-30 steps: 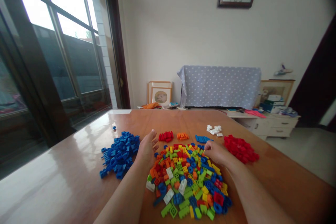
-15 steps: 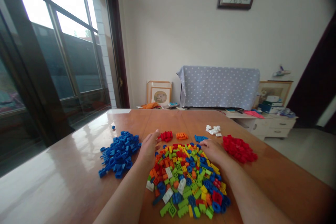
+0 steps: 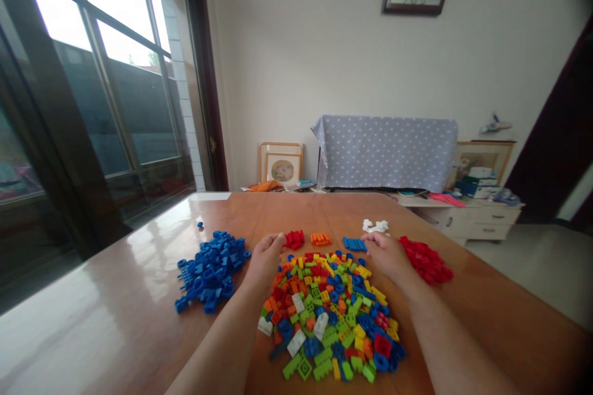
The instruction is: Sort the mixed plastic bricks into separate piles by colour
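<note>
Pinched narrow, my right hand (image 3: 382, 253) is at the blue brick row (image 3: 354, 244), my left hand (image 3: 267, 252) beside the red brick row (image 3: 295, 239)!
Holding anything? I can't tell. These should handle light, stiff, slightly slick, best gripped by their sides; my forearms stretch forward, flanking the mixed brick pile (image 3: 330, 315).

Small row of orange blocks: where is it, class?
In the head view, the orange row lies beyond the mixed pile, between the red row, left, and the blue row, right.
</note>
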`<state>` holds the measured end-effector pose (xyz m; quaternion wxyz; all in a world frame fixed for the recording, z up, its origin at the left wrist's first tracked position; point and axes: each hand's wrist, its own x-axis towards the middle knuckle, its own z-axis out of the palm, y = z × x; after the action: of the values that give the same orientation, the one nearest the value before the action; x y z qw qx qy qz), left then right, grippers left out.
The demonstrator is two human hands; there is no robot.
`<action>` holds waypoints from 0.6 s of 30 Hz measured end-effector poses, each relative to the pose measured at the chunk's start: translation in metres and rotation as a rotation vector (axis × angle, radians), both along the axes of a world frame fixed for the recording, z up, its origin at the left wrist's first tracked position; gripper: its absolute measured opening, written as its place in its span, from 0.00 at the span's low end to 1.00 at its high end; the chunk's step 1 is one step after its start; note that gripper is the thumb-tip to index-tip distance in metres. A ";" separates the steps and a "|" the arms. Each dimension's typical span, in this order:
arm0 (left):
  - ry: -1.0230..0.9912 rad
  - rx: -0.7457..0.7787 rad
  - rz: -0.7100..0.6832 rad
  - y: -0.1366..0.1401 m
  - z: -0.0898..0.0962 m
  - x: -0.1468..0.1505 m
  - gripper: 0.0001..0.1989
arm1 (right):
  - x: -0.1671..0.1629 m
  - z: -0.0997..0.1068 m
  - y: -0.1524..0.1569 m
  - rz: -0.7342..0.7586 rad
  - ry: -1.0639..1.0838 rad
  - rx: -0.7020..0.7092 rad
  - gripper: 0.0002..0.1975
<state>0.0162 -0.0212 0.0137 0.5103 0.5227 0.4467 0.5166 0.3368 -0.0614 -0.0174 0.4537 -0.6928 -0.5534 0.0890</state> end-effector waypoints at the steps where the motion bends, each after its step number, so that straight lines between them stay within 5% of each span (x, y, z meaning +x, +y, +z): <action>1: -0.003 0.001 0.011 0.001 0.001 -0.001 0.22 | -0.001 0.006 -0.004 -0.012 0.013 0.042 0.17; 7: 0.107 0.066 0.140 0.016 -0.004 -0.016 0.20 | -0.018 0.026 -0.018 -0.100 0.053 0.286 0.19; 10: 0.497 0.125 0.127 0.025 -0.018 -0.022 0.16 | -0.026 0.027 -0.021 -0.079 0.044 0.223 0.17; 15: 0.748 0.128 0.029 0.028 -0.036 -0.026 0.02 | -0.023 0.015 -0.041 -0.062 0.066 0.044 0.17; 18: 0.840 0.142 -0.006 0.025 -0.035 -0.029 0.07 | -0.020 0.002 -0.066 -0.159 0.043 0.018 0.18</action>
<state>-0.0126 0.0035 -0.0212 0.2480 0.7230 0.5775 0.2866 0.3167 -0.1274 -0.0156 0.4774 -0.7284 -0.4874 0.0627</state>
